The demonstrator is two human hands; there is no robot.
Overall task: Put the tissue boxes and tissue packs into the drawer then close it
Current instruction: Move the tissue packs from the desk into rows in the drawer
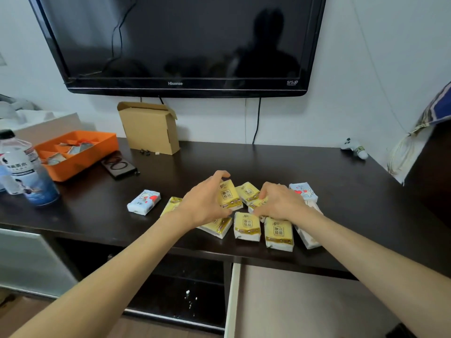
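A cluster of small yellow-and-white plastic-wrapped tissue packs (246,224) is spread on the dark wooden counter (329,181), directly ahead of both hands and just behind the counter's front edge. The pale, open drawer (305,301) lies below and nearer than the packs, toward the right, so the coming move is judged to be a pull back and down to that side. Most packs lie with their long axes running away from the person.

The left hand (205,203) is curled around one upright yellow pack (229,195), fingers over its far top, thumb near its base. The right hand (280,203) is pressed, fingers bent, onto the packs beneath it; whether one is truly gripped cannot be told. Two pale blue packs sit apart: one (144,202) left of the cluster, one (303,191) at its right rear. The right hand is nearer the drawer.
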